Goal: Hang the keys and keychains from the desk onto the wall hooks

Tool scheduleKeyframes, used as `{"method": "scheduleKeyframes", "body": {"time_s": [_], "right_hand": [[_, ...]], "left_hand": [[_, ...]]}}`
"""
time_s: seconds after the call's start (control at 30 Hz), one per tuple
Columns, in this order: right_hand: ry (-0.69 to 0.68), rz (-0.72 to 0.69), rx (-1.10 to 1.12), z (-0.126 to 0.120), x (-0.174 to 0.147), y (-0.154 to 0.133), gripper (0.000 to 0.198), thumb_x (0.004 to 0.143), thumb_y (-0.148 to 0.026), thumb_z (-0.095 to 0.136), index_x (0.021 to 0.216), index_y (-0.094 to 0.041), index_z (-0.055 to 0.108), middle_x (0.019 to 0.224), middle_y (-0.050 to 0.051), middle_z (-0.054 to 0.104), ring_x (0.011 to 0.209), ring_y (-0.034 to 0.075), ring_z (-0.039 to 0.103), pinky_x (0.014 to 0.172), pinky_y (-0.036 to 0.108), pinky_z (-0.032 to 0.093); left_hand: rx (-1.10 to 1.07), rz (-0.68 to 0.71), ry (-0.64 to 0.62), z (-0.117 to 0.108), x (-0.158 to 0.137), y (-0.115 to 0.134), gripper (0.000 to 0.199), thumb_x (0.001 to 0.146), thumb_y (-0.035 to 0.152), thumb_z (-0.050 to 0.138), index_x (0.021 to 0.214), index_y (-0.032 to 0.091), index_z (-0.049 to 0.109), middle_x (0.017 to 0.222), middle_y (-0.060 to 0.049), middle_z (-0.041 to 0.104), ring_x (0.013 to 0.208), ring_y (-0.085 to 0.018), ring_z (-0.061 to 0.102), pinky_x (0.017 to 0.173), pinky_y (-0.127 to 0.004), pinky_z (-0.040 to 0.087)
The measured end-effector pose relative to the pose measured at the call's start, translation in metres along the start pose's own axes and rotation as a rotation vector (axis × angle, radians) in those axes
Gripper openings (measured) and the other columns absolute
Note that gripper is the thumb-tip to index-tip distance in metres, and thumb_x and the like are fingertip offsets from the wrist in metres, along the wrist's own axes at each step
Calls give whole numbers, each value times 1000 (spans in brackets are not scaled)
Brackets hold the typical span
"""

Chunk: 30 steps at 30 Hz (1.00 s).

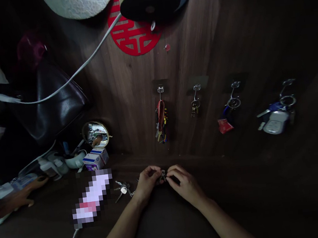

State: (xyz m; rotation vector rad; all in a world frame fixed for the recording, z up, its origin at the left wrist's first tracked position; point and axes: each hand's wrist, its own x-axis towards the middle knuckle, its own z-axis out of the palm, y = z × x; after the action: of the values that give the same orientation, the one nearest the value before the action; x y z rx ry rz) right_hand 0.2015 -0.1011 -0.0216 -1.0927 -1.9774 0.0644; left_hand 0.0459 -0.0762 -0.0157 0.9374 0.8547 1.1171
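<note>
My left hand point(147, 182) and my right hand point(185, 185) meet over the dark wooden tabletop, near the wall. Between their fingertips is a small metal key ring point(163, 176), pinched from both sides; its details are dim, and the fingers cover part of it. A bunch of silver keys point(123, 189) lies fanned out on the table, just left of my left wrist. Above my hands, a bundle of keys with a reddish-brown holder point(161, 113) hangs from a wall hook. Further right hangs a smaller key set point(195, 106).
More keys hang right: a ring with a red tag point(225, 125) and a bunch with a silver fob point(276, 122). Left are a phone point(93, 198) with its cable, small boxes point(95, 159), a round mirror point(96, 135) and a black bag point(51, 102). A lamp point(152, 2) overhangs.
</note>
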Motion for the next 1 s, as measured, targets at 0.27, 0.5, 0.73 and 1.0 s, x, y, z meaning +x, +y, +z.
{"method": "scheduleKeyframes", "body": {"time_s": [0.27,0.5,0.73,1.0], "right_hand": [[5,146,83,-1,-1,2,15,88,-25,42,84,-22,57,85,3,64,65,12,58,61,23,47],[53,372,16,0,-1,12,20,85,-34,46,73,-22,56,63,-2,61,46,10,51,46,20,37],[68,406,-113,-4,-5,32,22,83,-35,45,69,-23,57,61,-1,60,49,13,53,47,22,37],[104,421,-172,-7,-7,35,15,82,-32,47,75,-24,59,69,1,63,65,17,60,58,26,44]], "left_hand": [[202,101,63,-3,2,1,23,62,33,69,77,16,64,73,1,60,66,-11,53,55,-19,43],[405,272,87,-6,2,2,16,70,30,62,80,17,65,75,-1,64,72,-15,56,67,-23,43],[828,443,-134,-8,-9,2,22,75,19,55,91,25,68,92,-4,64,91,-20,56,84,-30,40],[974,483,-265,-8,-12,-4,15,76,23,57,84,25,69,88,-4,66,88,-21,56,85,-31,37]]}}
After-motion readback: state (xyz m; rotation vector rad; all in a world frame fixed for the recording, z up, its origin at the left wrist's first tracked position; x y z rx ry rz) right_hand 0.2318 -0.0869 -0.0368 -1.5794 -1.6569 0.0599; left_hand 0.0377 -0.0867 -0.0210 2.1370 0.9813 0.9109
